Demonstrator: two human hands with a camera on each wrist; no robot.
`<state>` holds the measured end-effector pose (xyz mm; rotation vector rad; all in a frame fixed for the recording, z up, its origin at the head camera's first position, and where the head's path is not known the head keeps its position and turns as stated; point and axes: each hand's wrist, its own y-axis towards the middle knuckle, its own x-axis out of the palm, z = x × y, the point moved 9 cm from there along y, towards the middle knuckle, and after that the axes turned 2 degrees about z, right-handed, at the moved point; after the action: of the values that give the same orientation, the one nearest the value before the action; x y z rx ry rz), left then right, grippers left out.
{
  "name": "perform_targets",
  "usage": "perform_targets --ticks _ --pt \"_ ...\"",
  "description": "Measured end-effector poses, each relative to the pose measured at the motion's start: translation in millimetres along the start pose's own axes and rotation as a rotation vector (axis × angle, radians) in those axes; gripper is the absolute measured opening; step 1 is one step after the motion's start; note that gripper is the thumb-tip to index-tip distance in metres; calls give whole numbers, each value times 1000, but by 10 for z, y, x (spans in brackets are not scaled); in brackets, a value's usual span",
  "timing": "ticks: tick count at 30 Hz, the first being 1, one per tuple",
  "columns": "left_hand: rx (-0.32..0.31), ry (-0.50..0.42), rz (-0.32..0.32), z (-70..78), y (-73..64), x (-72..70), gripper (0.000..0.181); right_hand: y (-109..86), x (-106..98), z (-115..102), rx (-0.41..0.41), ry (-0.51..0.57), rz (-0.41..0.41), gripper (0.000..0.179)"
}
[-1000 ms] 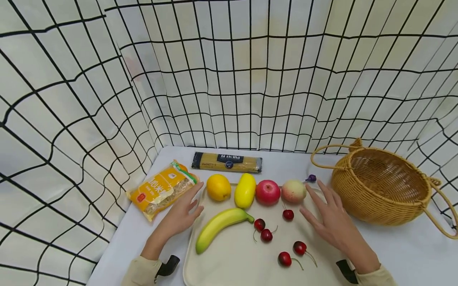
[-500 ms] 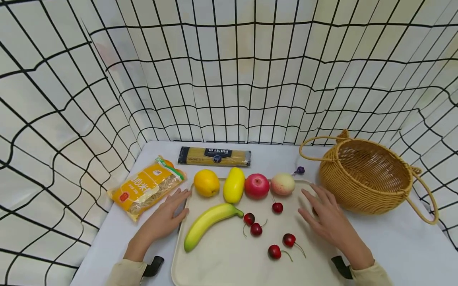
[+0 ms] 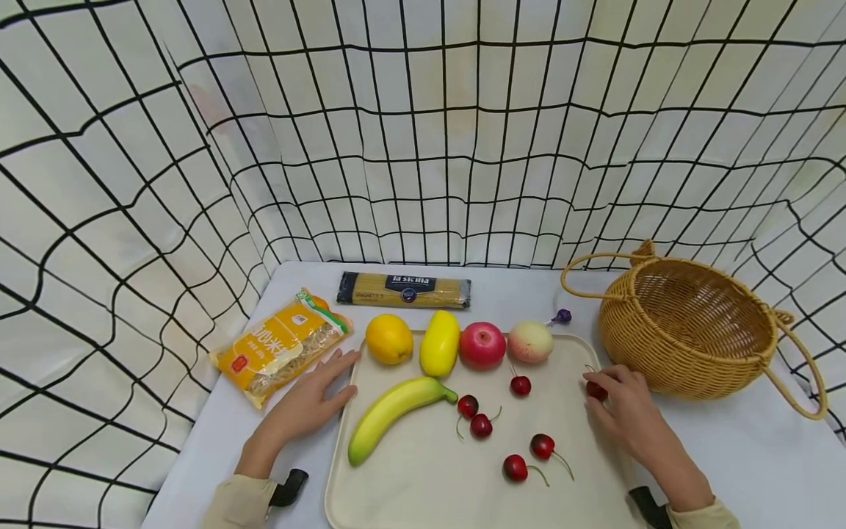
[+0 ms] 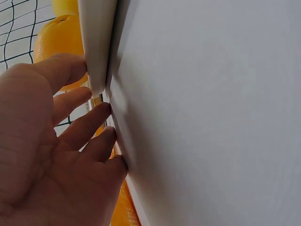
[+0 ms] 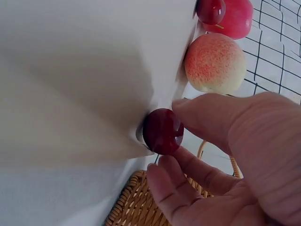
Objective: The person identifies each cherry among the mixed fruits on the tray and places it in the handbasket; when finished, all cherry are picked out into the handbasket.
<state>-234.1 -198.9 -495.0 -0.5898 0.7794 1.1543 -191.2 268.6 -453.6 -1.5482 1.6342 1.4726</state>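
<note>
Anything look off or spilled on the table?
No spill visible. Mildly askew: the yellow bag lies slanted, unlike the nearly straight spaghetti pack. Cherries are scattered across the tray, one cherry at its right edge in the right hand.

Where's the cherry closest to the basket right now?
Head view, right side: the cherry is at the right edge of the tray, between thumb and fingers of the right hand, left of the wicker basket.

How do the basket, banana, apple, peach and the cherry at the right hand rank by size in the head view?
Largest: basket
Banana
Apple and peach, too alike to rank
Smallest: cherry at the right hand, partly covered
</note>
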Motion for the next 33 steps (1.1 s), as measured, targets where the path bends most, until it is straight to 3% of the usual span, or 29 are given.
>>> perform_targets --ticks 6,15,29,33 --pt "-51 -3 -19 -68 45 -28 63 34 -34 28 17 21 7 30" --pt "-68 -16 -26 -72 63 -40 63 96 34 47 102 123 -73 28" --pt "-89 -12 -62 -84 11 -33 65 78 54 34 120 91 -119 30" --pt "-94 -11 -66 -68 6 -48 65 106 27 6 90 77 -91 28"
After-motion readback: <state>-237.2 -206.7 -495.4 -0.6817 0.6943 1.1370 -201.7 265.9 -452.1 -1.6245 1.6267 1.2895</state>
